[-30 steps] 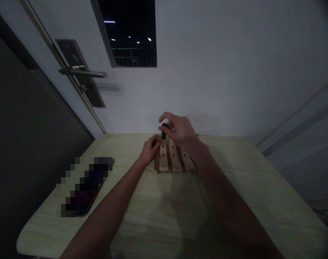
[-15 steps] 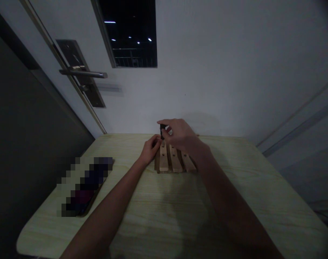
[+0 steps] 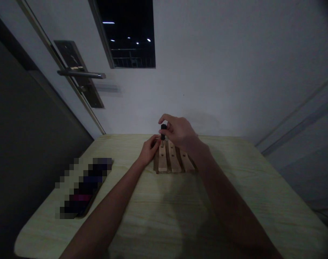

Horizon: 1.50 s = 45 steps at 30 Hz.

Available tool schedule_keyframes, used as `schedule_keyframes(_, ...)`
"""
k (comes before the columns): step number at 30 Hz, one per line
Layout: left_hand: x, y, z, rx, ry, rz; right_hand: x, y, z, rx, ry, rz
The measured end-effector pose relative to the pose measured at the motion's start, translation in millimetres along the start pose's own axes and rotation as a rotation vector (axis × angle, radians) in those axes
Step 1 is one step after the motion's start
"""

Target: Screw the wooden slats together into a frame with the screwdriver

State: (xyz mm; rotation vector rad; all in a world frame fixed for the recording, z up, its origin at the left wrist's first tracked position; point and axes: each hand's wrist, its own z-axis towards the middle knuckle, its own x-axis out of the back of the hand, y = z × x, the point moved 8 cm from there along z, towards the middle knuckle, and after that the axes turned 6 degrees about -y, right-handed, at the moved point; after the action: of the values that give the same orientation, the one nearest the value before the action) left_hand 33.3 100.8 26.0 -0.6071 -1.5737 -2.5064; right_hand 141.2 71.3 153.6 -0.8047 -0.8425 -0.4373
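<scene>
My right hand pinches the black handle of a short screwdriver, thumb on the near side and forefinger raised above its top. The screwdriver stands upright, its metal shaft reaching down to the far hole of the leftmost wooden strip. My left hand rests on the table, with thumb and forefinger curled against the far left end of that strip. To the right lie a middle wooden strip and a right wooden strip, both with holes. A brown base is under the strips. My right hand and forearm hide part of the right strip.
A phone-like dark object, partly pixelated, lies at the left of the pale wood-grain table. Behind the table's far edge rises a white door with a metal lever handle and a dark window.
My right forefinger has lifted off the top of the screwdriver handle and now curls above it. My left hand stays at the strip. The whole view has shifted slightly.
</scene>
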Motion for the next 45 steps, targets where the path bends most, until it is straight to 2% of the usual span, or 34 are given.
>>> schedule_keyframes(5, 1, 2, 0, -0.006, 0.010, 0.014, -4, -3, 0, 0.066, -0.018, -0.016)
schedule_keyframes(15, -1, 4, 0, -0.016, -0.011, -0.030, -5, 0, -3, 0.074, 0.062, -0.045)
schedule_keyframes(20, 0, 1, 0, -0.019, 0.000, 0.004, -3, -1, -2, 0.054, 0.014, 0.041)
schedule_keyframes(24, 0, -1, 0, -0.019, 0.005, 0.003, -1, 2, 1, 0.039, 0.025, 0.063)
schedule_keyframes(28, 0, -2, 0, -0.008, 0.005, 0.010, -1, 4, 2, -0.001, 0.030, 0.041)
schedule_keyframes(35, 2, -1, 0, -0.012, 0.026, 0.043, -8, 1, 2, 0.034, -0.010, -0.098)
schedule_keyframes(45, 0, 2, -1, -0.005, -0.003, -0.024, -6, -3, -8, 0.061, -0.007, -0.039)
